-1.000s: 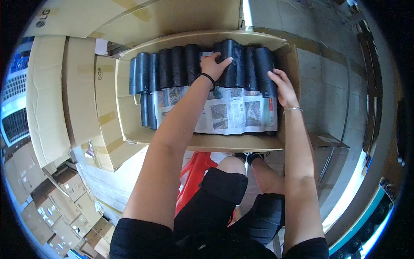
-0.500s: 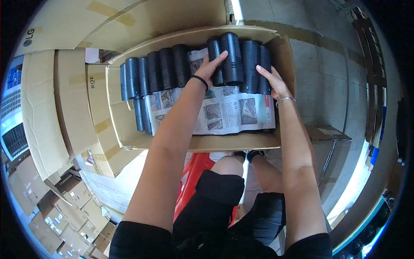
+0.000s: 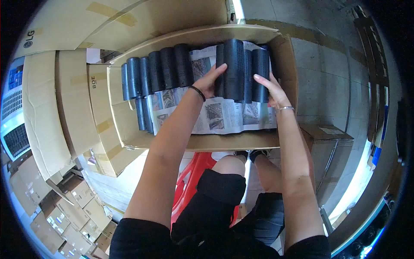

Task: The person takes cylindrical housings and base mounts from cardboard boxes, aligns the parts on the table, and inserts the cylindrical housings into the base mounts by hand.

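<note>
An open cardboard box (image 3: 202, 141) holds black textured cylinders on printed newspaper (image 3: 224, 118). My left hand (image 3: 208, 81) and my right hand (image 3: 272, 90) squeeze a group of several black cylinders (image 3: 234, 69) between them, side by side. The left hand presses on the group's left side, its thumb on the front; the right hand closes round the right end cylinder (image 3: 260, 73). Several more black cylinders (image 3: 169, 67) stand in a row at the box's left, with two others (image 3: 144, 114) below them. Newspaper shows between that row and the held group.
Flattened and folded cartons (image 3: 77, 103) lean at the left, and a large carton (image 3: 172, 15) lies behind the box. A closed carton (image 3: 330, 134) is at the right. Below are a red plastic stool (image 3: 189, 185) and my legs. Many small cartons (image 3: 77, 211) are stacked at lower left.
Both hands have drawn together around the right-hand cylinders and lifted or shifted them toward me, away from the box's right and far sides. More newspaper now shows behind and left of them.
</note>
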The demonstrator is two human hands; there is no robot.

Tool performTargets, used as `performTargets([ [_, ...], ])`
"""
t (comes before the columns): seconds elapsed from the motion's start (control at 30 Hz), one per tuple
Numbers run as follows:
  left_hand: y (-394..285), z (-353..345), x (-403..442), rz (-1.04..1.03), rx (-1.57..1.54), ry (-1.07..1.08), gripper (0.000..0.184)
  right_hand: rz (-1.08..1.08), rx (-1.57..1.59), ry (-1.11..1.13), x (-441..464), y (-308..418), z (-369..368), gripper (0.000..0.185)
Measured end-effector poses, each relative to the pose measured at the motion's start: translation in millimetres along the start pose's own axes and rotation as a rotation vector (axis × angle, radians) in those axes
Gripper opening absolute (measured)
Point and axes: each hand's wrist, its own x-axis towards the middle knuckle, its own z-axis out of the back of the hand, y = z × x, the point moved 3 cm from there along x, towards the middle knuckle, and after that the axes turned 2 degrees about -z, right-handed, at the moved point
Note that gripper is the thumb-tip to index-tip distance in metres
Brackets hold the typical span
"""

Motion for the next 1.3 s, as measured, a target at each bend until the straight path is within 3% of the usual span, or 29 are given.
performTargets([
  [0.13,17,6,-20,-0.067,0.008,0.035,0.061,-0.083,0.167,-0.067,-12,-27,11,0.069],
  [0.27,40,23,-26,0.081,-0.046,0.053,0.067,-0.21,0.281,-0.048,-32,-50,10,0.055],
  [0.33,42,21,-40,0.088,-0.002,-0.043,0.07,-0.188,0.337,-0.031,-37,-58,7,0.055],
  [0.43,55,31,-40,0.042,-0.044,0.058,0.073,-0.175,0.414,0.013,-46,-63,0,0.057],
  [0.53,49,25,-61,0.035,-0.064,0.236,0.09,-0.148,0.39,0.058,-61,-61,-6,0.066],
  [0.83,29,-9,-154,-0.063,-0.166,0.332,0.083,-0.068,0.452,0.107,-156,-2,-54,0.056],
  [1.07,-5,-60,-271,-0.25,-0.099,0.592,0.079,0.094,0.537,0.087,-275,39,-106,0.052],
  [1.2,7,-76,-335,-0.174,-0.088,0.574,0.077,0.057,0.572,0.157,-334,15,-110,0.053],
  [1.3,36,-69,-358,-0.071,-0.115,0.609,0.07,0.063,0.622,-0.014,-401,15,-144,0.055],
])
